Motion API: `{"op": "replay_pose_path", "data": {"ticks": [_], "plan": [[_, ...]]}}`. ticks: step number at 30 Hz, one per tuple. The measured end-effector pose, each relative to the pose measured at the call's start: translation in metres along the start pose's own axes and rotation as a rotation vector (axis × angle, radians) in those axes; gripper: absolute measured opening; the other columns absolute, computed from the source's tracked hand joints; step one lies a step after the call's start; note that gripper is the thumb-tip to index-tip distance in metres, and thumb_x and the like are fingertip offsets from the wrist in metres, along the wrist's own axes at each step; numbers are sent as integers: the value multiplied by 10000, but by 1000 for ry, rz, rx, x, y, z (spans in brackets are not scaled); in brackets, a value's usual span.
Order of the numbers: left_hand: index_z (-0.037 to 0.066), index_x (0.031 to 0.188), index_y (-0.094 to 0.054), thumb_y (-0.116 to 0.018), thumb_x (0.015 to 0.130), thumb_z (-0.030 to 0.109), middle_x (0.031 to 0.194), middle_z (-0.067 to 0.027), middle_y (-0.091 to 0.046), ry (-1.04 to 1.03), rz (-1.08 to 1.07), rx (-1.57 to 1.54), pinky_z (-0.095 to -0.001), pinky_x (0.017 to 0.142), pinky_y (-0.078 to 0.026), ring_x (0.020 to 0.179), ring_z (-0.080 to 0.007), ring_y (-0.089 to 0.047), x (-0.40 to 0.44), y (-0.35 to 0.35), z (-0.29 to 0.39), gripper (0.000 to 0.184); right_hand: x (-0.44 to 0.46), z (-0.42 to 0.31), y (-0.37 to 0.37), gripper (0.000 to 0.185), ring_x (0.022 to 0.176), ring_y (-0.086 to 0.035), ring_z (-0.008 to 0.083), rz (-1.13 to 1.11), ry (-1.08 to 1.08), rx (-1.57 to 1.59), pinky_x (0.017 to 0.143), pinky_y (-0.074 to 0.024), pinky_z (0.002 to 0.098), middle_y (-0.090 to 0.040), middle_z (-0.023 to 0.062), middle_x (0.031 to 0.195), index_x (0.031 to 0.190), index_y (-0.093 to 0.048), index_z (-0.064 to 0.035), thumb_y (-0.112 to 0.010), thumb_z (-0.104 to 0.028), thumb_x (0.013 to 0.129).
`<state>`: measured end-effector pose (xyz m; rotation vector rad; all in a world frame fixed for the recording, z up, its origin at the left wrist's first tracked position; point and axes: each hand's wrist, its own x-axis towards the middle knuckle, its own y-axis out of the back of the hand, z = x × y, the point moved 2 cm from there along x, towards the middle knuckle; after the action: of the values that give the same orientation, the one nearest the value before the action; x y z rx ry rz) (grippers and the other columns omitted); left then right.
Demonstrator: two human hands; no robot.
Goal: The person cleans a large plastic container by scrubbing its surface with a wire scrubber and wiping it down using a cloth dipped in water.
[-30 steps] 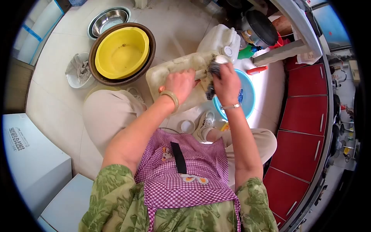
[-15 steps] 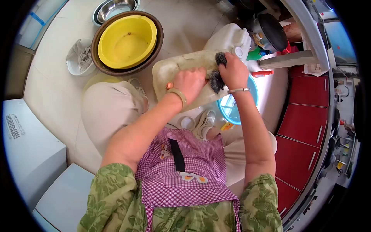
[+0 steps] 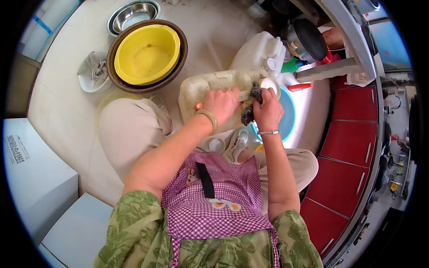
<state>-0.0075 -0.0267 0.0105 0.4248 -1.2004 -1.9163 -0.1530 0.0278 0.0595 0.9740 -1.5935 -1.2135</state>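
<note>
A stained, off-white plastic jug lies on its side in front of my knees. My left hand is closed around its handle, with a ring and a bangle showing on that arm. In my right hand a dark, wiry scouring pad is gripped, bunched up and sticking out on the left of my fingers. The pad is at the jug's handle end, near its round pale cap. Partly behind the jug and my right hand, a light-blue basin stands on the floor.
A second pale jug stands beyond the first. To the left are a yellow basin inside a brown one, metal bowls and a white tub with a grey cloth. Red cabinets line the right side.
My right hand and the scouring pad have come down toward me, uncovering the jug's cap. My left hand keeps its hold, and the jug has shifted slightly in view.
</note>
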Motion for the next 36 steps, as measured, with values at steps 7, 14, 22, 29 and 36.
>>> {"op": "replay_pose_path", "data": {"ticks": [7, 14, 22, 29, 36], "plan": [[68, 927, -582, -672, 895, 347, 815, -131, -700, -8, 35, 27, -440, 615, -554, 742, -302, -718, 1, -7, -4, 295, -4, -7, 4, 205, 823, -640, 387, 12, -83, 33, 674, -513, 494, -606, 110, 1012, 955, -601, -68, -669, -179, 797], [78, 951, -578, -672, 863, 247, 842, -136, -700, 14, 38, 23, -457, 658, -558, 758, -326, -713, 6, -7, -6, 213, 6, -14, -2, 169, 835, -649, 358, 104, -101, 0, 666, -514, 487, -613, 101, 984, 905, -606, -80, -673, -164, 775], [68, 965, -579, -638, 900, 282, 863, -144, -701, 16, -46, 8, -462, 678, -557, 785, -344, -710, 6, 8, -6, 231, 24, -14, -7, 183, 820, -655, 361, -4, 0, -61, 670, -523, 488, -624, 105, 986, 903, -596, -74, -686, -145, 760], [54, 982, -585, -637, 921, 394, 866, -146, -701, 17, -34, 3, -436, 651, -562, 766, -337, -708, 8, 11, -2, 349, -28, 28, -13, 227, 844, -637, 389, 145, -80, 208, 677, -510, 483, -611, 129, 986, 949, -604, -72, -693, -142, 752], [45, 983, -576, -683, 891, 329, 865, -142, -697, -3, -16, 58, -432, 648, -566, 755, -341, -704, 2, 7, 0, 316, -3, 4, -13, 195, 818, -652, 377, 106, -87, 47, 674, -523, 476, -614, 117, 955, 903, -606, -66, -701, -146, 754]]}}
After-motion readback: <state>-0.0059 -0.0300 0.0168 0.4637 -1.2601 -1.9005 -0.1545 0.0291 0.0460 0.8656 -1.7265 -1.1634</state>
